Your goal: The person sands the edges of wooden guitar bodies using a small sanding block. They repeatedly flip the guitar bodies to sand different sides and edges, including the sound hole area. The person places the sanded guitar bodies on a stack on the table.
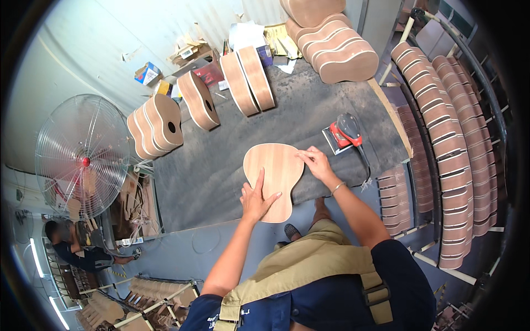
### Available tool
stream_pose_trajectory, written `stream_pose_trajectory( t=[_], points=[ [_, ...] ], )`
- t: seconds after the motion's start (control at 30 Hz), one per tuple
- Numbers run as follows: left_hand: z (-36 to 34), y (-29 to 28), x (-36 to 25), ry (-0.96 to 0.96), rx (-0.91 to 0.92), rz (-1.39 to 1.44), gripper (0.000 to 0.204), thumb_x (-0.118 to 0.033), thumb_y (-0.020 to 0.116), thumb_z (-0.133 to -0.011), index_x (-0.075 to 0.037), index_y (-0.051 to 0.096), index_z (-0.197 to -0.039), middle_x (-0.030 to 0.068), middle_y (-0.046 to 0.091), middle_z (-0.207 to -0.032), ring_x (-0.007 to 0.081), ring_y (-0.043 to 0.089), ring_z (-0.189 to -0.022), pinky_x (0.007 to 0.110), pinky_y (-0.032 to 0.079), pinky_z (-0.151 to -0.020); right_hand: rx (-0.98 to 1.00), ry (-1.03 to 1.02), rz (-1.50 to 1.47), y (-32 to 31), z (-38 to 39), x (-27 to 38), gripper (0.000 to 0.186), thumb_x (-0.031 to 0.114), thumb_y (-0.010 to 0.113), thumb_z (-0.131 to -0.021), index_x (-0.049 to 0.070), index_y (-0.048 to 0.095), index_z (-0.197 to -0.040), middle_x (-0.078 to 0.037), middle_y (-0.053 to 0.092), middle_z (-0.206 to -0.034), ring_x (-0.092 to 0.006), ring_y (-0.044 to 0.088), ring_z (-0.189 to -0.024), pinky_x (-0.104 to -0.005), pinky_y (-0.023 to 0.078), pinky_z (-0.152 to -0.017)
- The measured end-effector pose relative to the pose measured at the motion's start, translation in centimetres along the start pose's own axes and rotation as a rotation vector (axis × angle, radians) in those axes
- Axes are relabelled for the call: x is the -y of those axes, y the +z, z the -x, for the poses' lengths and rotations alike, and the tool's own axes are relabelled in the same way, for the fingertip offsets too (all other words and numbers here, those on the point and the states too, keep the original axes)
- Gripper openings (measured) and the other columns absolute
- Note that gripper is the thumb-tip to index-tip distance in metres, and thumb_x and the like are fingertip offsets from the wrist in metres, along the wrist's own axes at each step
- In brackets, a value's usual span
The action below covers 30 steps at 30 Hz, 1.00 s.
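Observation:
A small wooden guitar body [276, 160], shaped like a ukulele's, lies with its plain pale face up near the front edge of the dark-topped bench [221, 165]. Its narrower end reaches past that edge toward me. My left hand [256, 201] rests flat on the face with fingers and thumb spread. At the body's right rim is my right hand [316, 164], its fingers bent and pinched together. Whatever may be between those fingertips is hidden. Beyond the right hand sits a red and grey electric sander [346, 129] with its cord trailing.
More guitar bodies [247, 81] stand along the bench's back, some with round sound holes; another stack [337, 52] is at back right. A large caged fan [83, 157] is at left, near a seated person [80, 248]. Racks packed with bodies [436, 149] line the right.

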<state>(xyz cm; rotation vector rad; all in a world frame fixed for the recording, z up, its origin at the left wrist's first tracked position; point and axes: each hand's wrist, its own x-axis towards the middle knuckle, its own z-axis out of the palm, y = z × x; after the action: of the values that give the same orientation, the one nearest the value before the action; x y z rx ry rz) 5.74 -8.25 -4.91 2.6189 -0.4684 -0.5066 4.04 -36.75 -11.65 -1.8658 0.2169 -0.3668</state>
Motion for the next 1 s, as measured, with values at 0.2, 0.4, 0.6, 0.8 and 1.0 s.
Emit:
stream_pose_trajectory(
  t=[0.2,0.4,0.6,0.8,1.0],
  points=[
    [-0.4,0.2,-0.2,0.021,0.019,-0.04,0.108,-0.068,0.077,-0.087,-0.044,0.015,-0.172,0.0242,0.047,-0.124,0.0403,0.049,-0.114,0.057,0.037,-0.099,-0.307,0.104,-0.011,4.5,7.3,2.8,0.018,0.016,0.069,-0.104,0.011,0.083,-0.114,-0.007,0.067,-0.091,-0.0173,0.065,-0.079,-0.0306,0.051,-0.072],
    [-0.9,0.6,0.7,0.05,0.024,-0.06,0.097,-0.068,0.066,-0.096,-0.045,0.012,-0.172,0.0258,0.047,-0.127,0.0413,0.05,-0.115,0.057,0.038,-0.099,-0.264,0.054,-0.067,7.8,11.4,4.4,0.017,0.014,0.071,-0.101,0.011,0.084,-0.111,-0.009,0.07,-0.093,-0.0206,0.068,-0.086,-0.0325,0.054,-0.077],
    [-0.9,0.7,0.7,0.025,0.023,-0.063,0.096,-0.066,0.067,-0.096,-0.047,0.01,-0.172,0.0267,0.046,-0.13,0.0428,0.05,-0.118,0.06,0.039,-0.098,-0.043,0.052,-0.046,6.5,14.7,5.5,0.018,0.014,0.071,-0.1,0.011,0.084,-0.112,-0.009,0.066,-0.089,-0.0207,0.065,-0.082,-0.0331,0.053,-0.075],
    [-0.9,0.5,0.4,0.021,0.026,-0.046,0.096,-0.064,0.068,-0.097,-0.048,0.009,-0.171,0.0286,0.045,-0.135,0.0465,0.048,-0.125,0.065,0.039,-0.101,-0.089,0.009,-0.008,7.9,18.9,5.5,0.018,0.014,0.075,-0.097,0.015,0.084,-0.112,-0.008,0.063,-0.087,-0.0238,0.064,-0.079,-0.0345,0.052,-0.072],
    [-0.6,0.8,1.9,0.157,-0.098,0.021,0.1,-0.062,0.074,-0.092,-0.037,0.021,-0.172,0.0317,0.041,-0.144,0.0494,0.043,-0.134,0.066,0.035,-0.109,0.117,-0.053,-0.011,7.2,20.7,7.3,0.014,0.018,0.076,-0.096,0.015,0.085,-0.107,-0.007,0.07,-0.09,-0.0222,0.066,-0.082,-0.0349,0.055,-0.076]
  ],
)
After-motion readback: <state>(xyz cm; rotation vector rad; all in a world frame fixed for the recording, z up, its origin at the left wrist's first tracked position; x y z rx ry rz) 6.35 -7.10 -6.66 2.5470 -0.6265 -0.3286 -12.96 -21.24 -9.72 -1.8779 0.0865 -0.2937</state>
